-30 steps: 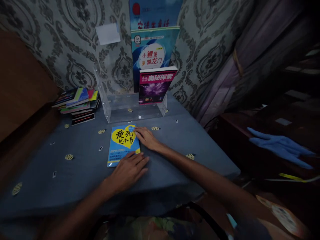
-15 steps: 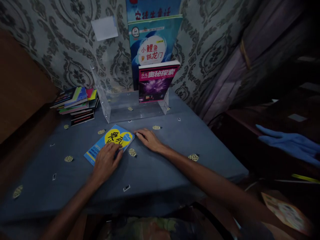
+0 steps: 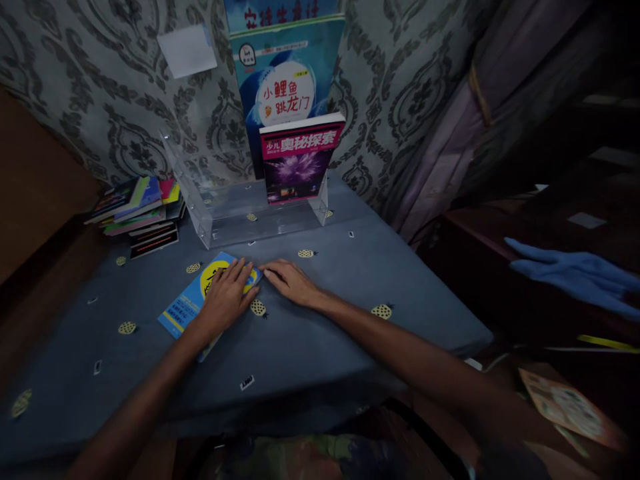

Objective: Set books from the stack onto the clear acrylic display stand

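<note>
A blue book [image 3: 186, 298] with a yellow heart on its cover lies at an angle on the patterned tablecloth. Across the cover rests my left hand [image 3: 227, 293], palm down with the fingers stretched out, hiding much of the heart and title. My right hand [image 3: 290, 281] is at the book's right corner, its thumb and forefinger closed on that corner; the exact grip is partly hidden. Behind the book stands a clear acrylic rack [image 3: 260, 225]. A magazine with a purple burst [image 3: 300, 163] leans in it, in front of a taller turquoise book [image 3: 287, 87].
A pile of books [image 3: 143, 213] sits at the back left of the table [image 3: 310, 347]. White paper [image 3: 187, 52] is near the patterned wall. At right, beyond the table edge, are a blue glove [image 3: 575, 273] and a tied curtain [image 3: 440, 160].
My left hand has slid up the cover toward the book's upper right, covering more of the heart. My right hand stays at the corner. The whole view has shifted slightly.
</note>
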### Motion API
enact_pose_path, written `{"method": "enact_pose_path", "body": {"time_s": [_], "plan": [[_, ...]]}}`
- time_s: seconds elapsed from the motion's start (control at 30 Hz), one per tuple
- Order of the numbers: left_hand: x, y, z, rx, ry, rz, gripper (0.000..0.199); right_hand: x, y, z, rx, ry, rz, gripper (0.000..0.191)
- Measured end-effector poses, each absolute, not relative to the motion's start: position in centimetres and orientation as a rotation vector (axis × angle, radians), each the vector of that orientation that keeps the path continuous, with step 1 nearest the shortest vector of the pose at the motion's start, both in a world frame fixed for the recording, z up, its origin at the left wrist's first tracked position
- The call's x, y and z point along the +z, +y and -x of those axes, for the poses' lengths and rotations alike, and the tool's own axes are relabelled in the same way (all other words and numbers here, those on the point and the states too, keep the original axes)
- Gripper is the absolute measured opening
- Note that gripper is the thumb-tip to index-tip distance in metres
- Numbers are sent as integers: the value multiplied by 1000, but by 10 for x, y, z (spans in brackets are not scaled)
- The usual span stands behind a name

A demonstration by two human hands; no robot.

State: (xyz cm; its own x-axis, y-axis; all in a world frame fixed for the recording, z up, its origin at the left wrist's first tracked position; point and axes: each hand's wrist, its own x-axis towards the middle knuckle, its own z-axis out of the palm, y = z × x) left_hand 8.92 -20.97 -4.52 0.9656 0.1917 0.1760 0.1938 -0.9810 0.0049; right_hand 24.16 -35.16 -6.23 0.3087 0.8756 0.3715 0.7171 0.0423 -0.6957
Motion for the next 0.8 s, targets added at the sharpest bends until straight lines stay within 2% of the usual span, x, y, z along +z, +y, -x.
{"method": "enact_pose_path", "body": {"time_s": [0.3,0.57,0.8], "plan": [[-49,-214,-93,-390,-354,3051,44,-64,-353,-244,271,-1365,1701,32],[-30,-227,-98,-264,-457,3005,32,-61,-354,-243,285,-1324,1685,33],[-27,-204,-83,-303,-369,3058,35,-56,-360,-237,196,-1424,1705,33]]}}
